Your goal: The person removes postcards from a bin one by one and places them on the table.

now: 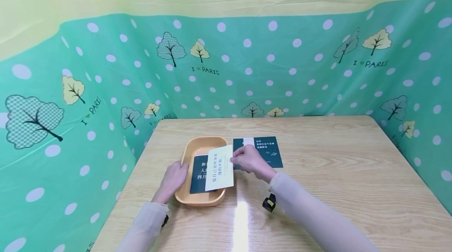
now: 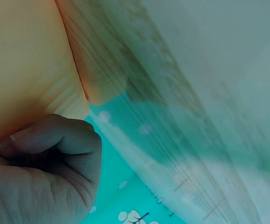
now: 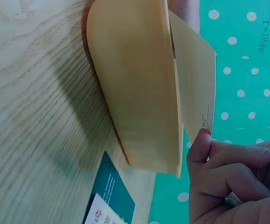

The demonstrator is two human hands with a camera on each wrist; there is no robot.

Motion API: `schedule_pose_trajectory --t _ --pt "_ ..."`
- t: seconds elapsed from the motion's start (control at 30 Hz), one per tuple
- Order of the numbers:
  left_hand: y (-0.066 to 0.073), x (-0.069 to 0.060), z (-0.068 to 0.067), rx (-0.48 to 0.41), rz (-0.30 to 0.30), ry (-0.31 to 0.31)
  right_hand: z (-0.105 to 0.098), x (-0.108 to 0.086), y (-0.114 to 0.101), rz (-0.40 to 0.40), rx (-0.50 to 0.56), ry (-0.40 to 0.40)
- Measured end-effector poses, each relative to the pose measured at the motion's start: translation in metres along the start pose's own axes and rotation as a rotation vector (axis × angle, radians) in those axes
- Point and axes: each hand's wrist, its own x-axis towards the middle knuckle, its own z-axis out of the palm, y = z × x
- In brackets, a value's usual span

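An orange plastic basin (image 1: 201, 142) stands on the table, and my left hand (image 1: 175, 176) grips its left rim. In the left wrist view the thumb and fingers of the left hand (image 2: 51, 163) pinch that rim. A dark teal card (image 1: 199, 169) with white writing lies inside the basin. Over the basin's right side, my right hand (image 1: 250, 159) pinches a cream card (image 1: 220, 167) with printed characters by its right edge. The right wrist view shows the cream card (image 3: 195, 74) tilted above the rim, between thumb and fingers of the right hand (image 3: 233, 177).
Behind the right hand, another dark teal card (image 1: 268, 152) lies on the wooden table (image 1: 335, 173), with a small whitish card (image 1: 248, 141) on it. A green dotted curtain (image 1: 282, 67) surrounds the table's back and sides.
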Motion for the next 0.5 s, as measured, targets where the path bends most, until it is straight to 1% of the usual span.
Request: schedule_pose_trajectory --t 0.17,0.23,0.5 --pt "0.000 0.000 -0.001 0.002 -0.004 -0.005 -0.006 -0.007 0.007 0.021 0.024 0.018" --pt "0.001 0.000 -0.001 -0.002 -0.010 -0.006 -0.008 -0.010 0.009 0.018 0.034 0.018" --pt "-0.001 0.001 -0.001 -0.001 -0.002 -0.009 -0.014 -0.019 0.014 0.013 0.077 0.027"
